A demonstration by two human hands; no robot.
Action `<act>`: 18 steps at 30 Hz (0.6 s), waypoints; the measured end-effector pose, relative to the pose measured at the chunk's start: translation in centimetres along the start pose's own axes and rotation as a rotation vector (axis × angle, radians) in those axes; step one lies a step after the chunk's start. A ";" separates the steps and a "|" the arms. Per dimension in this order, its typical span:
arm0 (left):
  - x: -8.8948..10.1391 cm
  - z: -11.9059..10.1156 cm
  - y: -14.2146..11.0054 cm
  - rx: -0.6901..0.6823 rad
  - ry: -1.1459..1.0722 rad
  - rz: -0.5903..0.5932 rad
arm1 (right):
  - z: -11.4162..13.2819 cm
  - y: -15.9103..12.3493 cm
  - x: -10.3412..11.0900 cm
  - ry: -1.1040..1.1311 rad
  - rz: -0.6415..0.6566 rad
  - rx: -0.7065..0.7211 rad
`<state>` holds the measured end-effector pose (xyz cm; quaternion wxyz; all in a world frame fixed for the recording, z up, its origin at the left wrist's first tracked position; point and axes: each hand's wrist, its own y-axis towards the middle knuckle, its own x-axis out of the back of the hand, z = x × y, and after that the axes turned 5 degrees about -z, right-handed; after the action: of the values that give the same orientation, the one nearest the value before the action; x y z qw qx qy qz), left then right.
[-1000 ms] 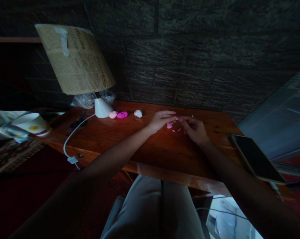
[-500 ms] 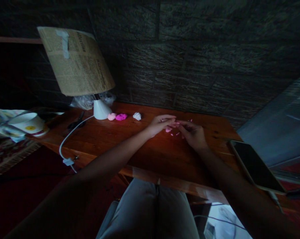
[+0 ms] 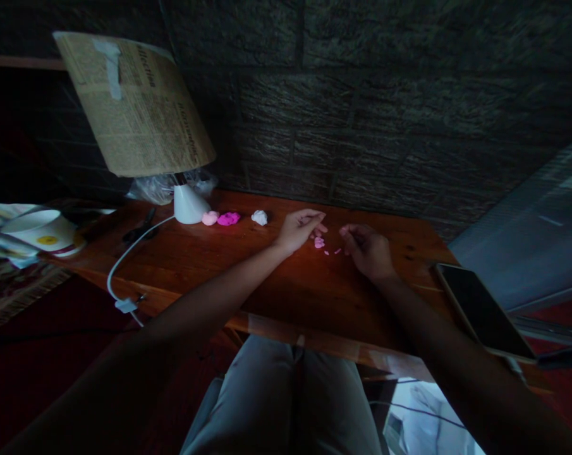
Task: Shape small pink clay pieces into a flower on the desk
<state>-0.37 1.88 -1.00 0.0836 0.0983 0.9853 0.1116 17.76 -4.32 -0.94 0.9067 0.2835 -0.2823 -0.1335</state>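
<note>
My left hand [image 3: 301, 231] is above the wooden table, thumb pressed to its fingers in a pinch; anything between them is too small to make out. Close under its fingertips lies a small lump of pink modelling clay [image 3: 319, 242]. Two tiny pink clay bits [image 3: 337, 251] are scattered between the hands. My right hand [image 3: 368, 249] is a short way to the right, thumb and forefinger closed together, and I cannot make out what they hold. Left of my left hand sit a white clay lump [image 3: 260, 217], a magenta lump [image 3: 228, 218] and a pale pink lump [image 3: 210, 218].
A lamp [image 3: 138, 107] with a newsprint shade stands at the back left, its white cable [image 3: 119, 265] hanging over the front edge. Dark scissors [image 3: 141, 229] and a paper cup [image 3: 42, 232] lie farther left. A phone [image 3: 485, 311] rests at the right edge of the table [image 3: 286, 297].
My hands were together at the fingertips with a pink bit between them; now they are apart, with a gap between. The view has shifted slightly.
</note>
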 end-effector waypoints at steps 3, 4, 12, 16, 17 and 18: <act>-0.1 0.2 0.1 -0.070 0.038 -0.016 | 0.2 -0.1 0.1 -0.030 0.016 0.028; -0.1 0.2 0.2 -0.093 0.052 -0.022 | 0.3 -0.1 0.1 -0.029 0.026 0.025; -0.4 -0.6 -0.8 -0.292 0.212 0.047 | -0.3 -0.2 -0.5 0.007 0.000 -0.041; -0.5 -0.5 -1.3 -0.336 0.258 0.188 | -0.8 -0.2 -0.6 0.022 -0.056 -0.044; -0.5 -0.4 -1.3 -0.337 0.265 0.227 | -0.7 -0.1 -0.5 0.034 -0.049 -0.043; -0.5 -0.3 -1.3 -0.337 0.267 0.249 | -0.6 -0.1 -0.5 0.059 -0.041 -0.050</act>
<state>-0.20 0.47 -0.97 -0.0463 0.1880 0.9354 0.2958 17.70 -3.95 -1.63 0.9184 0.2703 -0.2464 -0.1508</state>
